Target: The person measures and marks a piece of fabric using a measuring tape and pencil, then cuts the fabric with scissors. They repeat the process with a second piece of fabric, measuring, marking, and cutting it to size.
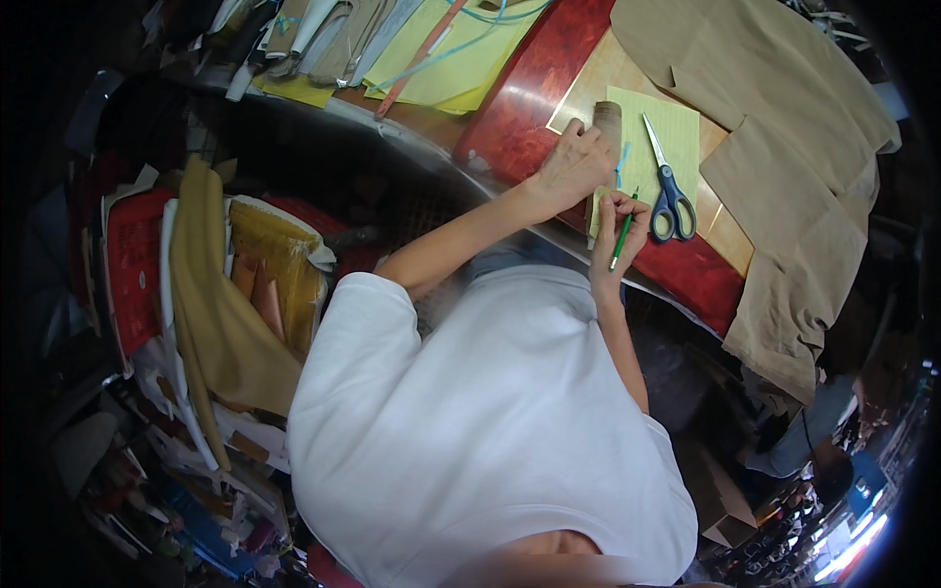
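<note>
My left hand [580,165] is closed on a narrow roll of brown material [609,119] at the table's front edge, its fingers curled over the roll. A thin blue tie [621,165] shows beside the roll. Close by, my right hand [619,218] pinches a green pencil [623,242], its dark point toward the far side. A small yellowish slip [595,208] shows between the hands; whether my fingers hold it too, I cannot tell. Just right of my right hand, scissors [669,204] with dark blue handles lie nearly closed on a sheet of yellow lined paper [676,122].
Large pieces of brown leather-like material [784,186] cover the table's right side and hang over its edge. Yellow sheets [469,54], a reddish strip [420,61] and several rolls [343,44] lie at the far left. Tan material [221,314] drapes over a stack left of me.
</note>
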The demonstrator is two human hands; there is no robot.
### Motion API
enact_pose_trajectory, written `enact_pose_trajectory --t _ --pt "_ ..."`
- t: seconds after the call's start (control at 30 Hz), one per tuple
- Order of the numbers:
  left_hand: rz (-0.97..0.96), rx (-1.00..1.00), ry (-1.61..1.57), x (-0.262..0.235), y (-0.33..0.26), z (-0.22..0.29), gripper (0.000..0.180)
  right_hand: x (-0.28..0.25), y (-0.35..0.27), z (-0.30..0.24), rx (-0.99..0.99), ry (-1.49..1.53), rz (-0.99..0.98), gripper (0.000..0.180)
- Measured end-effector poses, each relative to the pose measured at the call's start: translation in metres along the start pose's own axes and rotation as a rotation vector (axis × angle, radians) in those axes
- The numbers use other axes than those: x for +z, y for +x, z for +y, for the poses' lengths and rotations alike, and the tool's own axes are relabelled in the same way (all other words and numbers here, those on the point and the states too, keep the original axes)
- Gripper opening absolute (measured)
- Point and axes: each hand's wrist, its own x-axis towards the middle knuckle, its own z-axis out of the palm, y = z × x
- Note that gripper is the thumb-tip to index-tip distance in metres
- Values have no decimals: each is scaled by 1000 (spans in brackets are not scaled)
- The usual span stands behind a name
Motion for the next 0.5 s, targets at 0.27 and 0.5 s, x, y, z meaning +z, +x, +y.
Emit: enact_pose_trajectory --t 0.27,0.5 --pt "-55 -392 -444 -13 -21 25 16 -29 18 -25 -141 -374 -221 19" --pt "-242 -619 -746 -4 -27 20 19 -35 29 -15 -74 -470 -266 20"
